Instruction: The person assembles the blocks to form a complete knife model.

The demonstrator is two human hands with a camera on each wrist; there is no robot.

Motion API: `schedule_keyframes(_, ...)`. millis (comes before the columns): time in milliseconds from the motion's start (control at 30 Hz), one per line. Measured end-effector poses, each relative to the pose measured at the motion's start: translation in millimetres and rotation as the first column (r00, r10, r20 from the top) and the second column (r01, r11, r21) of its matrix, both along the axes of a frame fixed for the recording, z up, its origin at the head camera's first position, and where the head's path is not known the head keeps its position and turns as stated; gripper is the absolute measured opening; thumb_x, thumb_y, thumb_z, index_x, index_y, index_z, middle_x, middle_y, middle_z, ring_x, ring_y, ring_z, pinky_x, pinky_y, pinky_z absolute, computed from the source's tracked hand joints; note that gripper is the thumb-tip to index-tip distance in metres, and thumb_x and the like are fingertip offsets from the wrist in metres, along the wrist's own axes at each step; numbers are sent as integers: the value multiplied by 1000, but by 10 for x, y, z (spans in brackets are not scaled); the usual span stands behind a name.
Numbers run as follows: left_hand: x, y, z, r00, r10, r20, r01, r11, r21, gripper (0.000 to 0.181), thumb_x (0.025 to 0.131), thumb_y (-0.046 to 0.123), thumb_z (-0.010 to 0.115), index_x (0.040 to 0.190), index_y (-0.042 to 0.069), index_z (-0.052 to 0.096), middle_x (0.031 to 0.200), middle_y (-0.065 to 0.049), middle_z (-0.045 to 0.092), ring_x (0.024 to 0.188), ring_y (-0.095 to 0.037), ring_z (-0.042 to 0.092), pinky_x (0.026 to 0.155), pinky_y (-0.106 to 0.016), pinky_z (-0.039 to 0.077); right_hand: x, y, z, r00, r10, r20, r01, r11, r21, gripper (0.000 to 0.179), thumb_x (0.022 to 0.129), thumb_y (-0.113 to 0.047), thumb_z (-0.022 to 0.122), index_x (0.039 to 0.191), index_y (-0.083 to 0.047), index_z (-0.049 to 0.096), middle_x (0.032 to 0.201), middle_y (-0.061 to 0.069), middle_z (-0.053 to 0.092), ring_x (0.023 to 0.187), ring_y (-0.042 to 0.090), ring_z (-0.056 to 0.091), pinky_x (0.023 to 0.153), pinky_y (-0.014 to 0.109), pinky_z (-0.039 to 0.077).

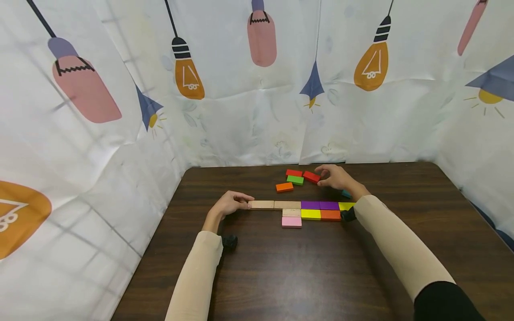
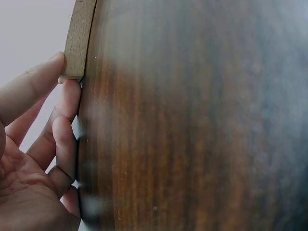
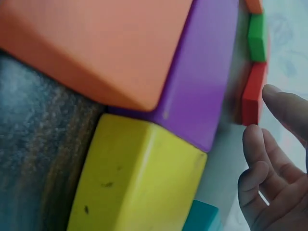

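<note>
My left hand (image 1: 230,203) holds the left end of a plain wooden block (image 1: 262,205), its thumb and fingers at that end. In the left wrist view, the thumb lies along one edge of the wooden block (image 2: 78,41) and a fingertip meets its end face. At the back of the table my right hand (image 1: 335,177) is beside a tilted red block (image 1: 311,177). Its thumb and fingers are spread around the near end of the red block (image 3: 252,96) in the right wrist view, without a closed grip.
The wooden block continues in a row with another wooden block (image 1: 287,205), purple blocks (image 1: 310,205) and a yellow one (image 1: 346,206). Below lie yellow, orange and pink (image 1: 291,222) blocks. Green (image 1: 295,180), orange (image 1: 284,187) and teal (image 1: 346,194) blocks lie behind. A printed curtain (image 1: 257,111) borders the table.
</note>
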State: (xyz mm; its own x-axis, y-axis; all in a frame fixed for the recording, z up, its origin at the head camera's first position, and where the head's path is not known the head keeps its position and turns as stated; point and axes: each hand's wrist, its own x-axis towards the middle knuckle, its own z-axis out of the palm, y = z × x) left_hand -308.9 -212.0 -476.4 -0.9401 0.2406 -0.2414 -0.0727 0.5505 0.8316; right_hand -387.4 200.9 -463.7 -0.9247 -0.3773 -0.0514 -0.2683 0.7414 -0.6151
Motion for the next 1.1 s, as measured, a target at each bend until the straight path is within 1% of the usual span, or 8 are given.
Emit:
schedule_keyframes(100,1,1,-12,1000,0,-2,0,1000,-5,26,94,18,75,120,17,78,93,-4,73,93,-21,65,102,-49,49,-38,2,-31,1000,3,11,-3,1000,14,49,96,-18,74,141,-6,59,131,27,61,119,43,57,95,55,50)
schedule_keyframes(200,-3,3,-29,1000,-5,-5,5,1000,-5,26,95,18,75,121,17,77,94,-5,73,94,-21,66,103,-50,49,-63,6,-53,1000,1,26,-1,1000,24,47,97,-19,72,140,-5,59,130,28,60,112,42,61,94,55,50)
schedule_keyframes(300,-8,9,-39,1000,-5,-6,5,1000,-7,25,95,18,75,120,17,78,94,-5,73,93,-21,66,102,-49,49,-80,-6,-60,999,-11,35,10,999,34,45,97,-20,72,138,-5,60,128,27,62,104,37,62,92,53,51)
schedule_keyframes(500,-7,29,-28,1000,2,-8,-3,1000,-10,25,94,18,76,119,18,78,92,-3,72,90,-21,64,98,-45,49,-108,-22,-59,1000,-29,10,28,998,55,40,97,-19,73,133,-4,64,118,23,65,94,33,62,85,48,52)
schedule_keyframes(633,-7,36,-22,1000,-1,-14,1,1000,-12,25,94,18,76,119,17,78,91,-3,72,90,-21,63,95,-42,49,-106,-13,-63,1000,-27,-3,27,996,84,38,97,-19,72,132,-5,65,120,22,65,99,34,62,90,50,51)
schedule_keyframes(767,3,41,-10,1000,-2,-7,2,1000,-6,25,94,17,76,119,17,78,91,-3,72,90,-21,64,96,-42,49,-70,-1,-40,1000,0,-8,2,992,128,38,98,-17,70,133,-4,64,123,23,64,108,37,61,96,55,49)
schedule_keyframes(967,6,14,-17,1000,0,-14,-1,1000,-12,25,94,17,75,119,16,78,91,-3,71,90,-22,63,96,-43,49,30,6,42,999,28,-22,-24,983,180,37,99,-15,67,134,-4,64,131,24,63,121,40,58,104,59,46)
schedule_keyframes(1100,3,-2,-22,1000,0,-17,-1,1000,-16,26,94,18,76,120,16,78,92,-4,71,91,-22,63,96,-43,49,113,54,84,998,36,-55,-25,982,188,37,99,-16,68,134,-5,65,132,21,64,122,40,59,104,60,46)
